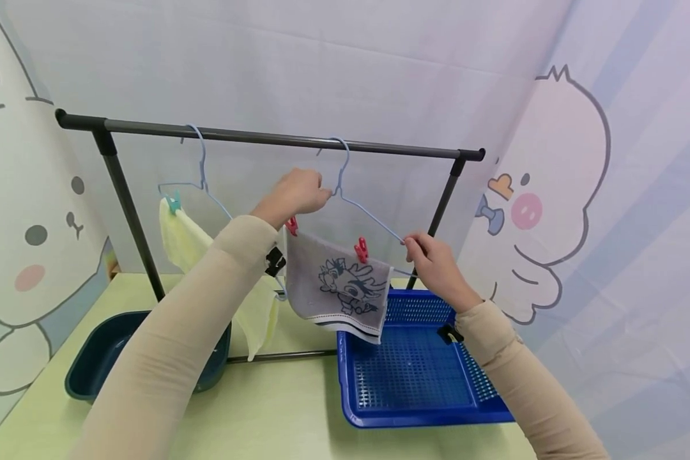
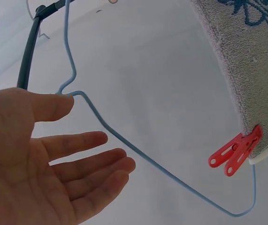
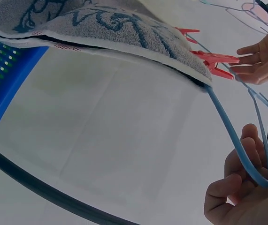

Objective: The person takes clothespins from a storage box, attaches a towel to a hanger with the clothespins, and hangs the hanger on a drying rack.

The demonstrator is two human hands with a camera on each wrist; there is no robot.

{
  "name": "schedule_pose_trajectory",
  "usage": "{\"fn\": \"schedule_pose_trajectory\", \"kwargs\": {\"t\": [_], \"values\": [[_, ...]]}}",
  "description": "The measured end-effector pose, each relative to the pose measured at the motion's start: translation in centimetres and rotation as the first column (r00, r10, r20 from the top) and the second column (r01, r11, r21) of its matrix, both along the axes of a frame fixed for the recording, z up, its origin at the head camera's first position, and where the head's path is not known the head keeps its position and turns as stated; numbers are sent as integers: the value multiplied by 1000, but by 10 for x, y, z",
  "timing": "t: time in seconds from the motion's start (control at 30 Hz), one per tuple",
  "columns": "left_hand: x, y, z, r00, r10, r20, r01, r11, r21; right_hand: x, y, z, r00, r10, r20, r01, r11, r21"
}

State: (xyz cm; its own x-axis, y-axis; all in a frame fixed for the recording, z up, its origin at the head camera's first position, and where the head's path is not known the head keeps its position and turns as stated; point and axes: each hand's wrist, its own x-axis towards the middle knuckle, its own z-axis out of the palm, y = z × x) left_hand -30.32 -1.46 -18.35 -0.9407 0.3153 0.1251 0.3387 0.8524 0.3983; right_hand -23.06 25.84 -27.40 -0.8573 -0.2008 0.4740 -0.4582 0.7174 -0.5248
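Note:
A blue wire clothes hanger [image 1: 374, 218] hooks over the dark rod [image 1: 264, 138]. A grey towel [image 1: 307, 275] with a dark cartoon print hangs from its lower bar, fixed by red clothespins [image 1: 361, 250]. My right hand [image 1: 439, 268] pinches the hanger's right corner between thumb and fingers; the right wrist view shows the bent wire [image 3: 239, 150] among curled fingers. My left hand [image 1: 300, 190] is beside the hanger's neck. In the left wrist view its fingers [image 2: 89, 166] are spread loosely and the thumb is near the wire; whether it touches cannot be told.
Left on the rod, another blue hanger [image 1: 202, 163] carries a yellow cloth [image 1: 178, 239] with a teal clothespin [image 1: 173, 203]. A dark green basin [image 1: 86, 354] stands at the table's left, partly behind my left arm. A blue basket [image 1: 414, 367] is at the right.

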Motion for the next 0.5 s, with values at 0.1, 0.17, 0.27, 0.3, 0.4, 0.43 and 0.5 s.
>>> {"fn": "schedule_pose_trajectory", "kwargs": {"t": [0.1, 0.17, 0.27, 0.3, 0.4, 0.43, 0.5], "values": [[8, -3, 7, 999, -33, -13, 33, 999, 3, 3, 6, 1, 1000, -11, 20, 12, 1000, -13], [15, -5, 13, 998, -59, -16, 59, 998, 7, 4, 10, 2, 999, -21, 25, 22, 1000, -20], [26, -10, 21, 995, -95, -15, 95, 995, 34, 6, 17, 2, 999, -33, 26, 34, 999, -34], [30, -12, 23, 994, -107, -19, 107, 993, 45, 7, 19, 2, 999, -38, 29, 39, 998, -39], [39, -22, 27, 990, -133, -35, 136, 988, 72, 8, 28, 0, 997, -61, 40, 62, 997, -40], [42, -27, 27, 989, -139, -42, 142, 987, 78, 8, 30, -1, 997, -68, 44, 69, 997, -37], [49, -37, 27, 987, -151, -58, 156, 983, 101, 9, 36, -4, 996, -81, 46, 82, 996, -26]]}}
